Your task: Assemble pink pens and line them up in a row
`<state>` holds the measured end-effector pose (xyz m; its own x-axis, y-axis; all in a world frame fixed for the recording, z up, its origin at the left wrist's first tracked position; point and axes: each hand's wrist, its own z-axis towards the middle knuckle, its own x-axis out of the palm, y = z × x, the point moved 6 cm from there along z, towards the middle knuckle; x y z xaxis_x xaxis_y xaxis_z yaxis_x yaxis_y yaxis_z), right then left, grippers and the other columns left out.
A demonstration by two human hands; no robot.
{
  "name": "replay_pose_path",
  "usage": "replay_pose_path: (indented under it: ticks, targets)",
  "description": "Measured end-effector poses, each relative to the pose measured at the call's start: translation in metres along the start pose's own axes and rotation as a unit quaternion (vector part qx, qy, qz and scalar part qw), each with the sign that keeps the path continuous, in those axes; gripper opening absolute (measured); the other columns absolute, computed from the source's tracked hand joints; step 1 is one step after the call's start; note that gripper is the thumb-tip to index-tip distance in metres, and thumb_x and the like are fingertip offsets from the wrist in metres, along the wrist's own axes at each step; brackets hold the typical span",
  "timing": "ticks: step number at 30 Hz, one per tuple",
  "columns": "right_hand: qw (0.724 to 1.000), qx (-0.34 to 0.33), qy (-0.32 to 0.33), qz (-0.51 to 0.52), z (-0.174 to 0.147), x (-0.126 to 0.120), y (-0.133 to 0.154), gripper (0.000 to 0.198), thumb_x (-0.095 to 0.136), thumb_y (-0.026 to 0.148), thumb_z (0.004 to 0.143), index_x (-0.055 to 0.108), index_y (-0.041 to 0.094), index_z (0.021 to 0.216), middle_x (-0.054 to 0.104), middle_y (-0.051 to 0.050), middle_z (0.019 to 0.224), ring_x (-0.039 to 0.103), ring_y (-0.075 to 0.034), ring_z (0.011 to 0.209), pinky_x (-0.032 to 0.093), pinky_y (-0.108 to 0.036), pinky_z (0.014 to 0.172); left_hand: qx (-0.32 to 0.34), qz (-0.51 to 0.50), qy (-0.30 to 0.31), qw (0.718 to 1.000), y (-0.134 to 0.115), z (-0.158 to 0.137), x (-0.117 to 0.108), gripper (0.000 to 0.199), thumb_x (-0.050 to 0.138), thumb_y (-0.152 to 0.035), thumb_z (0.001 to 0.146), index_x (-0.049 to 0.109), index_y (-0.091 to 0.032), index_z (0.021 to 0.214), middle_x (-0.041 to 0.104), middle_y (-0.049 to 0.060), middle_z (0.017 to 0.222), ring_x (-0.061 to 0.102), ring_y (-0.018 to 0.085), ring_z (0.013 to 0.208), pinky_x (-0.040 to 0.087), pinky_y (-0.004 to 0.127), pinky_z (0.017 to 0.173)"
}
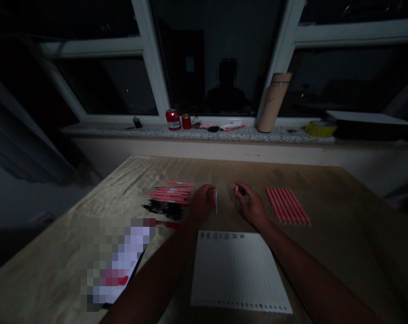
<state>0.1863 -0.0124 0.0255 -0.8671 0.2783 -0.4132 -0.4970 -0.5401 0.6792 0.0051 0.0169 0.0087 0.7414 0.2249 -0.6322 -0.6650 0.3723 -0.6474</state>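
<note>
My left hand [202, 203] is closed on a slim pink-and-white pen [216, 202], mostly covered by the fingers. A short pink piece like a pen cap [236, 187] is pinched between the thumb and fingers of my right hand [251, 203]. The two hands are apart, above the far side of a lined notepad [239, 272]. Left of my left hand lies a pile of pink pens [170, 194], with black pens [163, 209] just nearer. To the right of my right hand, several pink pens [287, 205] lie side by side in a neat row.
A partly blurred phone-like object [131, 256] and a red pen [172, 224] lie left of my forearm. The window sill [224, 135] behind the table carries a red can [173, 120], a smaller red container [186, 121], a cardboard tube [274, 103] and yellow tape [320, 129].
</note>
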Motion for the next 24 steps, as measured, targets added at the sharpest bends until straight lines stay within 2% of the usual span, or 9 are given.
replay_pose_path:
  ticks: [5, 13, 19, 24]
  targets:
    - [1.0, 0.004, -0.017, 0.007, 0.0, -0.003, 0.001, 0.027, 0.047, 0.029, 0.085, 0.053, 0.018, 0.109, 0.063, -0.006, 0.088, 0.059, -0.017, 0.078, 0.046, -0.032, 0.075, 0.018, -0.001, -0.002, 1.0, -0.001, 0.0, 0.002, 0.024, 0.036, -0.021, 0.085, 0.058, -0.016, 0.094, 0.065, 0.005, 0.09, 0.059, 0.015, 0.085, 0.045, 0.028, 0.078]
    - [1.0, 0.004, -0.023, -0.002, -0.001, 0.0, -0.001, 0.025, 0.047, 0.029, 0.085, 0.052, 0.018, 0.106, 0.063, -0.006, 0.088, 0.059, -0.018, 0.081, 0.046, -0.033, 0.076, 0.068, 0.03, -0.002, 0.997, -0.009, 0.002, 0.006, 0.023, 0.036, -0.017, 0.083, 0.057, -0.015, 0.093, 0.062, 0.006, 0.091, 0.056, 0.016, 0.087, 0.042, 0.031, 0.082]
    - [0.999, 0.008, 0.013, -0.03, 0.001, 0.006, -0.005, 0.022, 0.047, 0.029, 0.084, 0.054, 0.019, 0.102, 0.064, -0.006, 0.088, 0.059, -0.018, 0.078, 0.047, -0.032, 0.072, 0.101, 0.049, 0.012, 0.994, -0.016, 0.003, 0.011, 0.021, 0.036, -0.014, 0.083, 0.055, -0.016, 0.091, 0.06, 0.006, 0.091, 0.054, 0.017, 0.089, 0.04, 0.033, 0.083]
    - [0.999, 0.007, -0.026, -0.021, 0.002, -0.001, -0.005, 0.027, 0.047, 0.029, 0.085, 0.051, 0.019, 0.109, 0.063, -0.008, 0.091, 0.06, -0.019, 0.082, 0.048, -0.035, 0.077, 0.108, 0.06, 0.018, 0.992, -0.018, 0.003, 0.014, 0.022, 0.035, -0.01, 0.081, 0.055, -0.017, 0.091, 0.06, 0.005, 0.092, 0.053, 0.017, 0.09, 0.038, 0.033, 0.084]
